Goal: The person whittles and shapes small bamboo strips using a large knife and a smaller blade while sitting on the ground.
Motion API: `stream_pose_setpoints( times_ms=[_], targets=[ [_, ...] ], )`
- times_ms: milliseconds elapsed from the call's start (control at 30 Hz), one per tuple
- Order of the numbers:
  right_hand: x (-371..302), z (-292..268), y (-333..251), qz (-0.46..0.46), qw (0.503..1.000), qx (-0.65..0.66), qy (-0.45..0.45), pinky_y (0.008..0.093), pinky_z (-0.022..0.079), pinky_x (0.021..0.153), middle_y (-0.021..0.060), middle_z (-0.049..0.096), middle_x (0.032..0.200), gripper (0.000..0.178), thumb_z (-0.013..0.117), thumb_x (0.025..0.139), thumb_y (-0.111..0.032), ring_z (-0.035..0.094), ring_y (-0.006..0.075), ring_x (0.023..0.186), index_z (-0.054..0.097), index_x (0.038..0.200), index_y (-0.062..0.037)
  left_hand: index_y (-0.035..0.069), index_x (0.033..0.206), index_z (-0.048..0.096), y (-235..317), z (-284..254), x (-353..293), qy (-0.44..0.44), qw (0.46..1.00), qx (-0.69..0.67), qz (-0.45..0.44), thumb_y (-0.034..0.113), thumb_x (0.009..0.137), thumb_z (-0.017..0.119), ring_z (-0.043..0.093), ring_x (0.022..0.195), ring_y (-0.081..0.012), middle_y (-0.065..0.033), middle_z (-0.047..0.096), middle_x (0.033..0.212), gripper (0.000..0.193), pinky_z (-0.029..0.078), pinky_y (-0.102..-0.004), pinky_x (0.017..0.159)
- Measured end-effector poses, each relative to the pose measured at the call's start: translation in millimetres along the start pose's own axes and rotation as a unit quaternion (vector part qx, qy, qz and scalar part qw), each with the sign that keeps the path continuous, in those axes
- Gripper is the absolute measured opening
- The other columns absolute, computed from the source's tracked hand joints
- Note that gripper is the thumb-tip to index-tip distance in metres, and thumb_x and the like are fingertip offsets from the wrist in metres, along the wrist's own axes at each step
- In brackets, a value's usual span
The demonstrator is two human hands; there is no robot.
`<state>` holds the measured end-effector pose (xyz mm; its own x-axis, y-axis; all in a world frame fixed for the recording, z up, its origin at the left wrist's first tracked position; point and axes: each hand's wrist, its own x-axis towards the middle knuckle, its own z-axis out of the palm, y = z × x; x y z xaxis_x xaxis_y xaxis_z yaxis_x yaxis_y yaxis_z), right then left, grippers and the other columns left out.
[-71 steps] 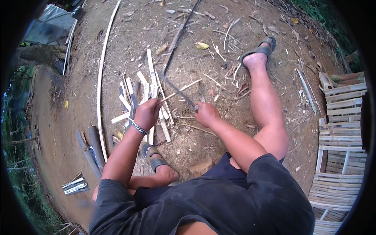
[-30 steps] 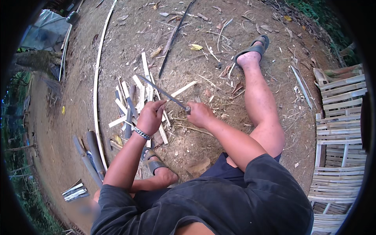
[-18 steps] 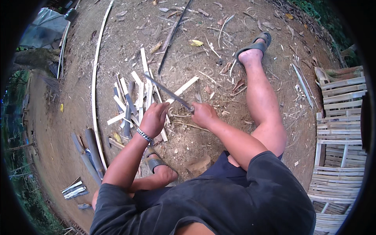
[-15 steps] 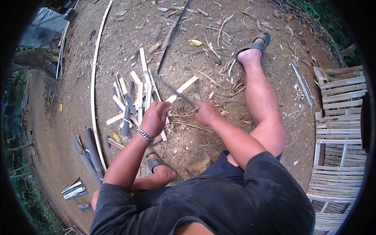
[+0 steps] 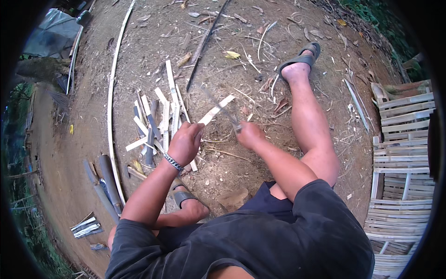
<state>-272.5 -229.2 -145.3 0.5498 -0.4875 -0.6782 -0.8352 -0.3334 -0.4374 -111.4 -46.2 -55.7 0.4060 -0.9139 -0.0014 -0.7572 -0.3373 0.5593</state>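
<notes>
My left hand [image 5: 184,143] is closed around the near end of a pale, flat bamboo strip [image 5: 211,115], which slants up and to the right. In my closed right hand [image 5: 251,136] is a knife [image 5: 229,116], its thin blade blurred by motion. The blade points up and left and crosses the strip near its far end; whether they touch I cannot tell. Just beyond my left hand, a loose pile of similar bamboo strips [image 5: 166,114] lies on the ground, some pale and some with dark outer sides.
A long pale pole [image 5: 111,100] runs along the left, and a dark strip [image 5: 204,45] lies ahead. Dark bamboo lengths [image 5: 110,179] and a small bundle of strips [image 5: 87,228] lie at lower left. A slatted bamboo rack [image 5: 402,153] stands at right. Shavings litter the dirt.
My right hand has moved slightly to the right, and the knife blade has shifted right and up along the strip. My left hand keeps hold of the strip, almost in the same spot.
</notes>
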Motion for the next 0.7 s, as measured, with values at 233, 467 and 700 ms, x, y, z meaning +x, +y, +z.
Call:
stream_pose_setpoints(
  times_ms=[233,467,700],
  targets=[
    [33,5,50,0.061,0.998,0.026,0.011,0.0444,0.054,0.094,0.0157,0.071,0.116,0.034,0.064,0.09,-0.018,0.069,0.0343,0.107,0.067,0.124,-0.0134,0.003,0.116,0.069,-1,-6,4,-0.045,0.998,0.005,-0.054,0.014,0.099,0.061,0.064,0.092,-0.0364,-0.0189,0.064,0.096,0.022,0.052,-0.043,0.085],
    [45,31,79,0.045,0.997,0.012,0.058,0.0466,0.054,0.092,0.0207,0.07,0.113,0.03,0.064,0.085,-0.018,0.067,0.0399,0.107,0.068,0.113,-0.0085,0.003,0.113,0.07,-19,-17,9,-0.017,0.999,-0.019,-0.047,0.007,0.094,0.062,0.063,0.091,-0.0371,-0.0198,0.062,0.092,0.022,0.051,-0.0427,0.085],
    [52,42,83,0.025,0.998,0.029,0.055,0.0471,0.054,0.089,0.0235,0.071,0.106,0.029,0.065,0.084,-0.018,0.068,0.0403,0.101,0.068,0.108,-0.0029,-0.002,0.13,0.063,-35,-24,16,-0.045,0.975,-0.05,-0.212,0.02,0.09,0.072,0.071,0.098,-0.0362,-0.0263,0.071,0.11,0.047,0.055,-0.0399,0.088]
  ],
)
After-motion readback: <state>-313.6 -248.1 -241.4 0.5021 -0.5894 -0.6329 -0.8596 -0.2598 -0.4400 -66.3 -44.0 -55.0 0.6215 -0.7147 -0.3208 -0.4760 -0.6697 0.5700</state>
